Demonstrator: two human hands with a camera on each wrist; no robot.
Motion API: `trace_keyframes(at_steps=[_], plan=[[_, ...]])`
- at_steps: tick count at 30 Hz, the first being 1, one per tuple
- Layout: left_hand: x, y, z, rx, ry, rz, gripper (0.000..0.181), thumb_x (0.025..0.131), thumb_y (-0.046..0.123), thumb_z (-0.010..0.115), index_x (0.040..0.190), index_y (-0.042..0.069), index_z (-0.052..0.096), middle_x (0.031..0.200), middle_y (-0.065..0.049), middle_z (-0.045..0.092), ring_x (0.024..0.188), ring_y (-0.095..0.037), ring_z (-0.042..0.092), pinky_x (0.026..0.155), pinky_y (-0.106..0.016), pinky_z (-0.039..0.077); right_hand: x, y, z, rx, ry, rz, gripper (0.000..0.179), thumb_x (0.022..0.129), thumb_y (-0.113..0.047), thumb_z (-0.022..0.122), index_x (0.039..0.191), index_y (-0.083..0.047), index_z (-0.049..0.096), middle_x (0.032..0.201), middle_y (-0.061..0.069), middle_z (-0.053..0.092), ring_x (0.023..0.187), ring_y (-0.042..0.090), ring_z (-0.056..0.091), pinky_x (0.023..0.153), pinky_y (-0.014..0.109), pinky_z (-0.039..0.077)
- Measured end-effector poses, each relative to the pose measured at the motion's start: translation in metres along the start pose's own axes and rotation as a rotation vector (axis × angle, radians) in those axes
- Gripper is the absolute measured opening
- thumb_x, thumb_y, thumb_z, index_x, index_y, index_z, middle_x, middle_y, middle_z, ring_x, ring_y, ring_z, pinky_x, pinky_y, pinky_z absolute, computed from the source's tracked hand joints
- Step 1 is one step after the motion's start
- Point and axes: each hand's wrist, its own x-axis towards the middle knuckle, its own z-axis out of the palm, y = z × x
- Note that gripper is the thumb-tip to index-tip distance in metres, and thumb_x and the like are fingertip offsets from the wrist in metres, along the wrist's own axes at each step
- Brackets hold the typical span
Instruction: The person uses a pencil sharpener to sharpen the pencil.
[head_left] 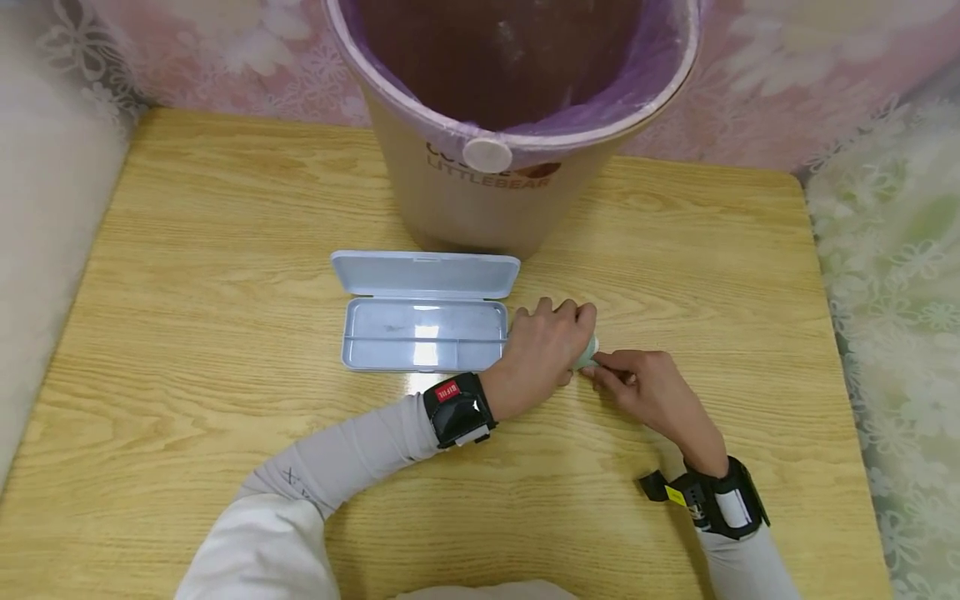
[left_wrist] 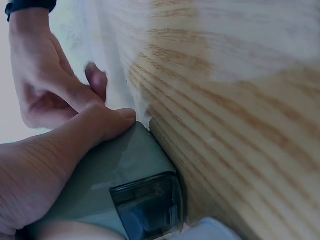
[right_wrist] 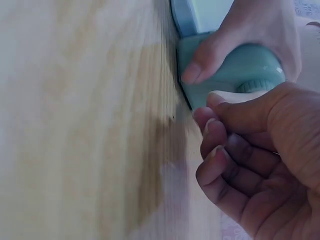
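A green pencil sharpener [right_wrist: 240,67] stands on the table, mostly hidden under my left hand [head_left: 543,354] in the head view. That hand grips its body from above, the thumb along one side. The left wrist view shows a dark see-through window [left_wrist: 147,205] on the sharpener. At the opposite end is a ribbed round knob [right_wrist: 255,85] with a white crank [right_wrist: 237,97] beside it. My right hand [head_left: 652,387] pinches the crank between thumb and forefinger, the other fingers curled in. Just left of the sharpener lies an open light-blue pencil case [head_left: 390,321].
Behind the pencil case rises a tall beige bin [head_left: 480,204] lined with a purple bag [head_left: 637,75]. The pencil case's raised lid [head_left: 427,275] stands close to the bin's base. All stand on a wood-grain table [head_left: 225,225], with patterned cloth around it.
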Motion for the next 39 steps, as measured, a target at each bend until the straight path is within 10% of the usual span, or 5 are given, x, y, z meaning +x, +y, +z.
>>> trace_keyframes(at_steps=[16,24,39], plan=[[-0.001,0.005,0.003,0.022,0.012,-0.003,0.053,0.08,0.043,0.085,0.111,0.015,0.053,0.101,0.002,0.066,0.085,-0.017,0.065,0.064,-0.032,0.056,-0.028,-0.017,-0.017,0.013,0.113,-0.124,0.031,0.08,0.011,0.075,0.108,-0.001,0.077,0.074,-0.007,0.066,0.06,-0.005,0.047,0.052,0.013,0.037],[-0.002,0.003,0.005,0.035,0.056,0.009,0.026,0.09,0.023,0.072,0.108,0.016,0.055,0.096,0.002,0.067,0.081,-0.015,0.065,0.062,-0.031,0.056,-0.021,-0.017,-0.023,0.024,0.201,-0.216,0.023,0.083,0.006,0.075,0.105,0.001,0.076,0.074,-0.004,0.069,0.061,0.001,0.056,0.054,0.014,0.041],[-0.001,-0.001,0.003,0.029,0.064,0.02,0.037,0.086,0.03,0.079,0.111,0.015,0.056,0.098,0.001,0.068,0.082,-0.016,0.065,0.061,-0.031,0.056,0.008,-0.009,-0.041,0.08,0.22,-0.236,0.031,0.076,0.015,0.076,0.103,-0.001,0.078,0.074,-0.001,0.073,0.065,0.004,0.066,0.058,0.014,0.044]])
